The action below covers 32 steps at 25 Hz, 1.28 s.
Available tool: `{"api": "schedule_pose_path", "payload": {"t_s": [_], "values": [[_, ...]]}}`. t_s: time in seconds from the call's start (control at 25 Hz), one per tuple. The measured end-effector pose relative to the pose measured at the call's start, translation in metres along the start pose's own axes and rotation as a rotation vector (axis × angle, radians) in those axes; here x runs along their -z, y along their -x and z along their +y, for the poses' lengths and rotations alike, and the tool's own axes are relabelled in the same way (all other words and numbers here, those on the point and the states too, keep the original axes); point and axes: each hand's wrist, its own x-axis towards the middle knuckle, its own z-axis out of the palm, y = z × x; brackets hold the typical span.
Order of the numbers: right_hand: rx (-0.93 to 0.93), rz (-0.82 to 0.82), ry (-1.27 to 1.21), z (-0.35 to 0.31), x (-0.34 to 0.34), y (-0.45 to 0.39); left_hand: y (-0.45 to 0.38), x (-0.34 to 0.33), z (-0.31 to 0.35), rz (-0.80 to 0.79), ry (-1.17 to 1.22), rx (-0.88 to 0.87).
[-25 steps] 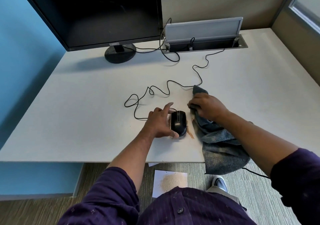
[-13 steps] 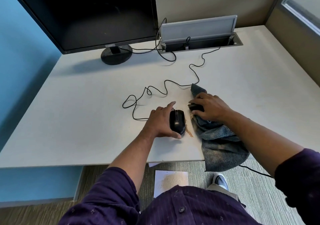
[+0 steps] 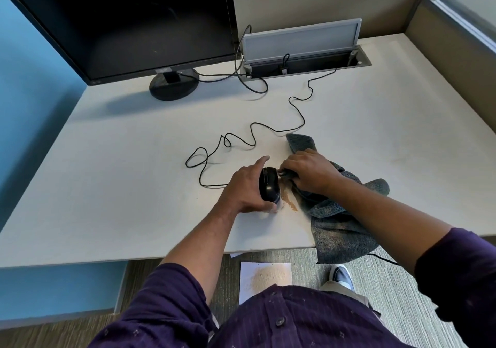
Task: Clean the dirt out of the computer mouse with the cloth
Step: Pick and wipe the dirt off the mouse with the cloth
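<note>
A black wired computer mouse (image 3: 268, 186) sits near the front edge of the white desk (image 3: 134, 173). My left hand (image 3: 247, 186) grips it from the left, index finger stretched forward and thumb at its rear. My right hand (image 3: 308, 172) holds a bunched part of the grey cloth (image 3: 341, 229) against the mouse's right front side. The cloth trails back across the desk and hangs over the front edge. A streak of brown dirt (image 3: 290, 203) lies on the desk just right of the mouse.
The mouse cable (image 3: 268, 127) snakes across the desk to an open cable hatch (image 3: 303, 60) at the back. A black monitor (image 3: 128, 20) stands at the back left. On the floor below lies a sheet of paper (image 3: 265, 278) with brown powder on it.
My right hand has slid the bunched cloth left, closer against the mouse's front right side. My left hand still holds the mouse in the same spot.
</note>
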Motion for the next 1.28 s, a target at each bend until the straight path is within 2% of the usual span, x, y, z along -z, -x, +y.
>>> {"api": "schedule_pose_path", "payload": {"t_s": [0.32,0.52,0.64,0.72,0.92,1.12,1.28], "values": [[-0.088,-0.103,-0.048,-0.018,-0.002,-0.014,-0.002,-0.007,-0.005,0.004,0.051,0.005],[0.058,-0.223,-0.264,-0.007,0.005,0.004,-0.002,-0.006,-0.007,0.0,0.033,0.007],[-0.112,-0.04,-0.339,-0.004,0.006,-0.002,-0.002,-0.005,-0.007,-0.001,0.029,0.007],[-0.153,0.012,-0.297,-0.011,0.002,-0.011,-0.003,-0.004,-0.006,-0.004,0.034,0.012],[-0.037,0.045,-0.322,-0.024,-0.008,-0.004,-0.003,-0.002,-0.005,-0.015,0.01,0.022],[0.262,0.02,-0.285,-0.007,0.0,0.005,-0.003,-0.003,-0.005,-0.012,0.002,0.019],[0.22,0.117,-0.15,0.009,0.004,0.002,-0.001,-0.003,-0.005,0.0,0.005,0.011]]}}
